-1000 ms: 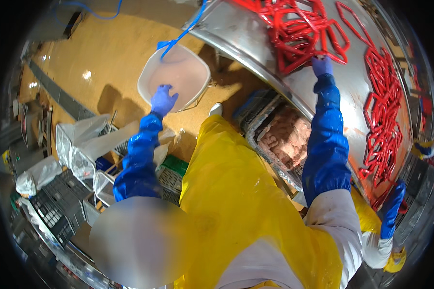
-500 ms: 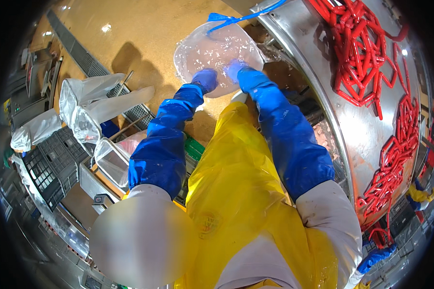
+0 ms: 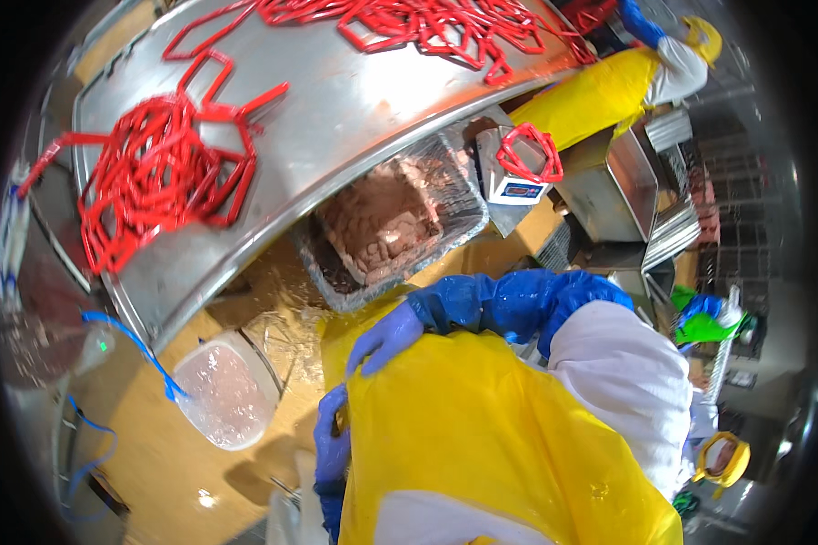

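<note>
Resting on the yellow apron [image 3: 482, 418], the right hand [image 3: 386, 340] has its fingers loosely extended, free of any grasp; the left hand [image 3: 332, 438] is at the apron's edge, fingers curled, and from here I can't tell if it grips anything. Beyond stands a white tub [image 3: 265, 371] of cloudy liquid [image 3: 220, 397], then red links [image 3: 159, 173] heaped on a steel table [image 3: 309, 127].

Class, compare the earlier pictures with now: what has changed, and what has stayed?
The right hand first left the red links; then both hands were at the white tub. Now they have drawn back: the right hand lies against the yellow apron, the left hand is at its left edge. The view has swung right, bringing the tub to the lower left. Red links remain on the metal table.
</note>
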A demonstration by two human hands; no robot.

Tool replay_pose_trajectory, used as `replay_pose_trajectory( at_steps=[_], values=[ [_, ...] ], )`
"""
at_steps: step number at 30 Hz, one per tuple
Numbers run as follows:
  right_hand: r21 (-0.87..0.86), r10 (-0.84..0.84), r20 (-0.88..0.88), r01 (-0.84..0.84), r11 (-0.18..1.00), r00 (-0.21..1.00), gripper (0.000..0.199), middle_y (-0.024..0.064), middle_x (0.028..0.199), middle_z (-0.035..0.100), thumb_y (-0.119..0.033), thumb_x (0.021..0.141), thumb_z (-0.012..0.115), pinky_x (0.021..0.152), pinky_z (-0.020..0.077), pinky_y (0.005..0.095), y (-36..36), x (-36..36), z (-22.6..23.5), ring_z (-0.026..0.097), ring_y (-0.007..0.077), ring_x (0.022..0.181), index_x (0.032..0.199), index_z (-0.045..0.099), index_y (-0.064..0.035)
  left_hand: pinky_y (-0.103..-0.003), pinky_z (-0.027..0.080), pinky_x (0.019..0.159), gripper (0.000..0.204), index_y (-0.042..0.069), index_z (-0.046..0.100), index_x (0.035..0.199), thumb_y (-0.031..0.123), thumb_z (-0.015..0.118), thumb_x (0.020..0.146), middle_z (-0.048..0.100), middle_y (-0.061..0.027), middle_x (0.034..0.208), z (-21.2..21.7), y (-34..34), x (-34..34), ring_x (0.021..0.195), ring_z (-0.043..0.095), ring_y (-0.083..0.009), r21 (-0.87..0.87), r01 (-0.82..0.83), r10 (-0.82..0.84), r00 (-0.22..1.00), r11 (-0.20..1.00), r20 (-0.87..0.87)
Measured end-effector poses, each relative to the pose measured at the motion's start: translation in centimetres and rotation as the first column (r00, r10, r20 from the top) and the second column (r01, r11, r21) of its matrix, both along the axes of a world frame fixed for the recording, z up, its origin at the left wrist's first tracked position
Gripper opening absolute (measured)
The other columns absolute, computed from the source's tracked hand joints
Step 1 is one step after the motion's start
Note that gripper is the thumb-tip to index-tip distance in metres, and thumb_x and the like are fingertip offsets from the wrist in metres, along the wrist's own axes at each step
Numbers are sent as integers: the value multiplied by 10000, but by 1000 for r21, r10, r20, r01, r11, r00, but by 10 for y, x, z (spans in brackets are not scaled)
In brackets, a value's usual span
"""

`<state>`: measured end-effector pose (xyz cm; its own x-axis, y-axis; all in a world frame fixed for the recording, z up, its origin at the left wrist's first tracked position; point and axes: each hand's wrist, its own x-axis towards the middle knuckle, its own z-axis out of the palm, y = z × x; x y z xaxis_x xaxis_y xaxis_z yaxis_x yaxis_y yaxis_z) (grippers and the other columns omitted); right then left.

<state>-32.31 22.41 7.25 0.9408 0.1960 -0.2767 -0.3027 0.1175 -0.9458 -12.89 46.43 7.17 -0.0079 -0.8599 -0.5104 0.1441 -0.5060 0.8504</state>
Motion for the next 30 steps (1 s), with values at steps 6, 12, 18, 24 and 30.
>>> replay_pose_trajectory(
  at_steps=[6, 12, 18, 24, 30],
  values=[
    [-717, -614, -394, 190, 671, 683, 494, 178, 1136, 690, -463, 875, 544, 899, 500, 444, -21, -164, -179, 658, 352, 1015, 1102, 707, -55, -368, 500, 912, 422, -14, 649, 1150, 324, 627, 898, 701, -189, 1048, -245, 62, 46, 1018, 664, -289, 477, 114, -394, 743, 871, 541],
    [-746, -445, -515, -127, 654, 733, 506, 166, 1056, 709, -497, 875, 575, 877, 519, 438, -68, -194, -131, 675, 339, 987, 1057, 715, -46, -378, 505, 892, 401, -31, 669, 1110, 309, 584, 916, 705, -201, 1053, -317, 62, 97, 994, 670, -310, 513, 650, -782, 209, 560, 588],
    [-638, -767, -355, 462, 616, 534, 480, 145, 1054, 710, -508, 872, 577, 894, 509, 442, -87, -221, -127, 671, 335, 984, 1073, 712, -93, -371, 499, 902, 405, -36, 662, 1125, 303, 582, 921, 700, -198, 1075, -278, -25, 50, 1015, 663, -299, 422, 247, -453, 732, 872, 509],
    [-708, -968, -157, 661, 249, 195, 371, 127, 942, 723, -418, 874, 604, 830, 533, 417, -122, -342, -158, 686, 319, 891, 1019, 717, -96, -359, 491, 914, 407, -48, 652, 1143, 291, 577, 930, 694, -193, 1101, -244, -76, -4, 1038, 652, -281, 304, 141, -282, 824, 942, 492],
    [-862, -935, -210, 398, 315, 286, 375, 140, 960, 720, -423, 869, 610, 832, 535, 419, -139, -385, -129, 687, 316, 904, 1029, 710, -99, -333, 484, 913, 393, -74, 638, 1148, 254, 576, 941, 696, -181, 1094, -322, -29, 12, 1028, 640, -245, 312, 208, -344, 803, 927, 487]
  ],
)
